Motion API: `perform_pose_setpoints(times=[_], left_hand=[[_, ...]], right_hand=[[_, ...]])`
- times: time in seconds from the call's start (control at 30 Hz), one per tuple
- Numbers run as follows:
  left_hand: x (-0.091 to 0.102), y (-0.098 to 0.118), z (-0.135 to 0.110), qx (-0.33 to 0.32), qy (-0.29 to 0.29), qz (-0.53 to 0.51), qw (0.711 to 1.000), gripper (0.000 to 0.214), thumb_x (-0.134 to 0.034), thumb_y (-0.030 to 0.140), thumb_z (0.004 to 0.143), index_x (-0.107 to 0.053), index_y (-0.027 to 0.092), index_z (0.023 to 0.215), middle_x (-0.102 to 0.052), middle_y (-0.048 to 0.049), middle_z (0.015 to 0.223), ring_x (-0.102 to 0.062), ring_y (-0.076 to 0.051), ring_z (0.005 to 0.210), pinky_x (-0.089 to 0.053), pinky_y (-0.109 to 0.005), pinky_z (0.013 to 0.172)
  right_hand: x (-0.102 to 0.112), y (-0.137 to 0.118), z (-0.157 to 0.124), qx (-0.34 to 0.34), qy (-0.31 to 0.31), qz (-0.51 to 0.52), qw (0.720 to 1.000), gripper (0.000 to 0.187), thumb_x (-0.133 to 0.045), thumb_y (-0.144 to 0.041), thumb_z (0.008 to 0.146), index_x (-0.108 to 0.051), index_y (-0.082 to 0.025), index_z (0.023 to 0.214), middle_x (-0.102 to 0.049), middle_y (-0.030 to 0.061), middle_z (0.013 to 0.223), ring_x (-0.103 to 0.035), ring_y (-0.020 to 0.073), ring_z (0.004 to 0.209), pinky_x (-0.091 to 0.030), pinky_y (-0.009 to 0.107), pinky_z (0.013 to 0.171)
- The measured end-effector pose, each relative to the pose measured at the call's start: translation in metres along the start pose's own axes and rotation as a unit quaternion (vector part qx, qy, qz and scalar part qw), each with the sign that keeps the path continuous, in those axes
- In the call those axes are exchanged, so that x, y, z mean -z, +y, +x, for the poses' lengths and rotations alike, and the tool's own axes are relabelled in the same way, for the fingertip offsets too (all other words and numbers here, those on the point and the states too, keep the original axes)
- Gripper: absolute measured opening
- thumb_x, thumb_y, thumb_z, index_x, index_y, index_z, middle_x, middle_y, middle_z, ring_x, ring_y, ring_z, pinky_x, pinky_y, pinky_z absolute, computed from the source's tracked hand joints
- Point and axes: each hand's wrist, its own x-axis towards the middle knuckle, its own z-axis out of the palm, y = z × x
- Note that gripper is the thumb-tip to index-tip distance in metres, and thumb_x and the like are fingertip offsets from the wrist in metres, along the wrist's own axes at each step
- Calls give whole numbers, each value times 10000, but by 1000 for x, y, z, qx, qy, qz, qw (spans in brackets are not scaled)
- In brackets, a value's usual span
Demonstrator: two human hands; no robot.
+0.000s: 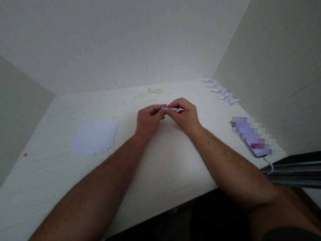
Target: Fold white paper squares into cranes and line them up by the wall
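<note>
A small piece of folded white paper (171, 109) is held between both hands above the middle of the table. My left hand (149, 119) pinches its left end between thumb and fingers. On the other end, the thumb and forefinger of my right hand (185, 115) are closed. Fingers cover much of the paper, so its exact folded shape is hidden. To the left of my left hand lies a loose stack of white paper sheets (95, 136), its edges slightly fanned out.
Several folded white paper cranes (231, 101) stand in a row along the right wall. A phone (250, 137) with a white cable (271, 167) lies at the table's right edge. Walls enclose the white table (169, 163) at back and sides. A yellowish stain (151, 93) marks its back.
</note>
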Motion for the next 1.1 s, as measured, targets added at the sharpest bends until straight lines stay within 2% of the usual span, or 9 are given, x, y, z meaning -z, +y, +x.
perform_pose_setpoints(times=[0.17, 0.37, 0.63, 0.87, 0.97, 1.1], left_hand=[[1, -2, 0, 5, -6, -5, 1000, 245, -805, 379, 770, -823, 206, 943, -797, -53, 863, -715, -147, 717, -620, -299, 711], [0, -1, -1, 17, -1, -9, 1000, 212, -814, 362, 761, -825, 200, 899, -794, -57, 857, -708, -146, 716, -614, -282, 676], [-1, 5, -3, 25, 2, 10, 1000, 172, -788, 332, 775, -820, 184, 859, -779, -52, 815, -676, -137, 682, -586, -252, 591], [1, 2, -1, 33, 14, 29, 999, 171, -761, 321, 784, -790, 163, 843, -755, -52, 765, -666, -140, 637, -552, -242, 525], [4, 0, 3, 59, 25, -15, 998, 175, -752, 326, 788, -741, 159, 840, -742, -57, 767, -701, -162, 673, -546, -247, 531], [8, -2, 8, 107, 34, -127, 986, 205, -782, 318, 768, -638, 185, 828, -703, -21, 758, -702, -150, 665, -569, -273, 596]], right_hand=[[0, -1, 0, -15, -4, -7, 1000, 111, -764, -299, 807, -695, -216, 780, -656, -7, 807, -560, 116, 703, -463, 280, 639], [1, -1, 0, -33, -1, -31, 999, 124, -727, -286, 826, -678, -222, 731, -656, -6, 774, -552, 126, 694, -472, 304, 677], [0, 0, 2, -88, 9, 8, 996, 101, -772, -276, 769, -713, -205, 726, -680, 2, 726, -584, 128, 692, -475, 303, 681], [3, -1, 4, -118, 16, 32, 992, 140, -738, -327, 776, -722, -197, 726, -643, -5, 633, -578, 129, 628, -472, 282, 597], [3, 0, 5, -142, -12, 92, 986, 183, -705, -381, 801, -728, -200, 785, -620, -22, 604, -554, 114, 561, -474, 268, 544], [0, 0, 4, -167, -51, 131, 976, 194, -767, -332, 729, -715, -192, 852, -664, -20, 664, -543, 90, 539, -482, 247, 517]])
